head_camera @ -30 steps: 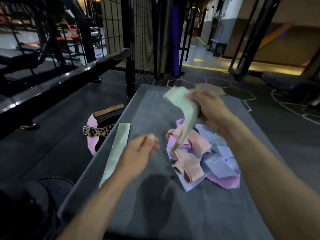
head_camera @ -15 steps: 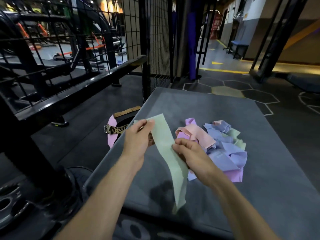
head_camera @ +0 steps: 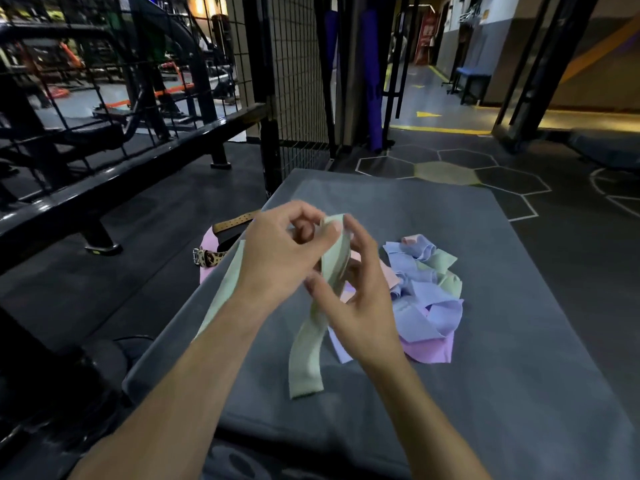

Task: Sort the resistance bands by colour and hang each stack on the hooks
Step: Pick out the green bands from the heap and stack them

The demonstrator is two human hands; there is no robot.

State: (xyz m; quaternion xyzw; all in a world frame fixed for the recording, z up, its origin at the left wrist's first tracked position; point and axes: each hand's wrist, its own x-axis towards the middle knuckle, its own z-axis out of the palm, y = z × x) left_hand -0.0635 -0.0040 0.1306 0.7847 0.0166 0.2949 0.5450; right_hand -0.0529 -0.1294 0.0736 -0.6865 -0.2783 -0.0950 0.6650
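Note:
A pale green band (head_camera: 308,348) hangs in front of me above the grey mat (head_camera: 485,393). My left hand (head_camera: 277,258) pinches its upper end. Just right of it, my right hand (head_camera: 356,299) holds the same band with thumb and fingers curled on it. A second green band (head_camera: 221,292) lies flat along the mat's left edge, partly hidden by my left forearm. To the right sits a tangled pile of bands (head_camera: 426,303) in blue, lilac, pink and green. No hooks are in view.
A leopard-print belt on a pink item (head_camera: 207,258) lies on the floor left of the mat. Black gym rails (head_camera: 104,181) and a wire mesh panel (head_camera: 298,81) stand at the left and ahead. Dark floor with hexagon markings (head_camera: 450,168) stretches beyond.
Both hands have risen and come together on the green band's upper end. The band, held spread flat between them before, now hangs folded from my fingers.

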